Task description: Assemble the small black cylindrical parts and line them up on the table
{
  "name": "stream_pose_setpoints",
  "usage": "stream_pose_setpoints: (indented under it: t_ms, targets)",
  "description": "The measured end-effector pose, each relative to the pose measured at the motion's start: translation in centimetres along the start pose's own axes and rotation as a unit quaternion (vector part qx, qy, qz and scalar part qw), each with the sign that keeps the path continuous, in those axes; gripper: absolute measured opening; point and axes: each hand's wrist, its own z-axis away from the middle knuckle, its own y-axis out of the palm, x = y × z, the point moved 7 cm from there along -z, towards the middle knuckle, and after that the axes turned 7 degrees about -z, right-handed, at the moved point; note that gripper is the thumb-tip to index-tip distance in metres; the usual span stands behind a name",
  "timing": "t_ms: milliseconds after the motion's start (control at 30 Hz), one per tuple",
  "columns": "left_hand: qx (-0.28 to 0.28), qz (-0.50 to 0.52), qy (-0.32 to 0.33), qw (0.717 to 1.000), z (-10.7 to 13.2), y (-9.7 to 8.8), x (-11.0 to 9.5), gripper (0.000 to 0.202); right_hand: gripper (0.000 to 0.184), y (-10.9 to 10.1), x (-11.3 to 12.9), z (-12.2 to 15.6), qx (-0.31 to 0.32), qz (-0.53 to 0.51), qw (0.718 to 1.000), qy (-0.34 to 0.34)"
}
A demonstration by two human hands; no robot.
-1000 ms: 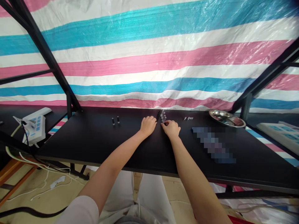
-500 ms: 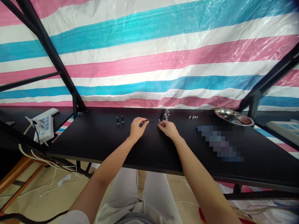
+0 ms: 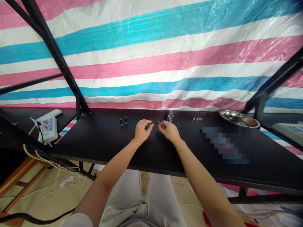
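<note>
In the head view my left hand (image 3: 142, 130) pinches the dark end of a thin black stick (image 3: 155, 122), which points right. My right hand (image 3: 169, 130) pinches a small clear tube (image 3: 159, 123) at the stick's far end. Stick and tube meet between my hands; how deep one sits in the other is too small to tell. To the left stand two small tubes, black above and pale below: one black tube (image 3: 121, 122) and another black tube (image 3: 126, 120). Just behind my right hand is a cluster of clear and black small tubes (image 3: 170, 117).
Several small clear pieces (image 3: 197, 119) lie right of the cluster. A shiny metal tray (image 3: 255, 125) sits at the table's back right, with a pixelated patch (image 3: 224, 146) before it. A power strip (image 3: 48, 130) lies at left. Black frame posts (image 3: 80, 101) flank the black table (image 3: 99, 142).
My right hand has lifted the clear tube from beside the cluster and brought it left to the stick's tip. My left hand keeps its pinch. The view has shifted slightly.
</note>
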Motion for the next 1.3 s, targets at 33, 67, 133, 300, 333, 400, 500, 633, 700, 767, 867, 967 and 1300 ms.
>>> stream_pose_setpoints:
  t_ms: [33, 67, 133, 300, 333, 400, 500, 633, 700, 767, 867, 967, 1300]
  targets:
    - [-0.003, -0.002, -0.005, 1.000, 0.0, -0.1, 0.1, 0.014, 0.012, -0.1, -0.1, 0.0, -0.007, 0.001, 1.000, 0.004]
    - [-0.005, -0.002, -0.010, 1.000, 0.0, -0.1, 0.1, 0.014, 0.012, -0.2, -0.1, 0.0, -0.011, -0.001, 1.000, 0.004]
    - [-0.003, -0.003, -0.014, 1.000, 0.0, -0.1, 0.2, 0.013, 0.012, -0.2, 0.1, 0.0, -0.007, -0.007, 1.000, -0.005]
    - [-0.001, 0.000, -0.007, 1.000, 0.0, 0.0, 0.2, 0.013, 0.010, 0.2, 0.6, 0.0, 0.019, -0.013, 0.999, -0.024]
    - [-0.004, 0.002, -0.004, 1.000, 0.0, 0.0, 0.2, 0.014, 0.009, 0.2, 0.7, 0.0, 0.022, -0.011, 0.999, -0.026]
    - [-0.003, 0.004, 0.000, 1.000, 0.0, 0.0, 0.1, 0.015, 0.008, 0.2, 0.9, 0.0, 0.030, -0.003, 0.999, -0.032]
    - [0.010, 0.002, 0.008, 1.000, 0.0, 0.1, -0.1, 0.020, 0.008, 0.2, 1.3, 0.0, 0.041, 0.012, 0.998, -0.043]
    - [0.037, -0.014, 0.027, 0.999, 0.1, 0.5, -0.5, 0.023, 0.008, 0.4, 1.7, 0.0, 0.052, 0.014, 0.997, -0.057]
    - [0.050, -0.025, 0.030, 0.998, 0.2, 0.8, -0.5, 0.023, 0.008, 0.4, 1.7, 0.1, 0.052, 0.016, 0.997, -0.060]
    - [0.059, -0.034, 0.027, 0.997, 0.3, 1.0, -0.3, 0.021, 0.008, 0.5, 1.7, 0.1, 0.053, 0.017, 0.996, -0.063]
    - [0.071, -0.044, 0.015, 0.996, 0.4, 1.3, 0.1, 0.018, 0.009, 0.8, 1.8, 0.1, 0.056, 0.013, 0.996, -0.073]
    - [0.086, -0.050, 0.001, 0.995, 0.5, 1.6, 0.5, 0.015, 0.010, 1.0, 1.8, 0.1, 0.057, 0.009, 0.995, -0.085]
    - [0.133, -0.048, -0.035, 0.989, 0.4, 1.9, 0.7, 0.010, 0.011, 1.4, 1.8, 0.1, 0.064, 0.009, 0.993, -0.099]
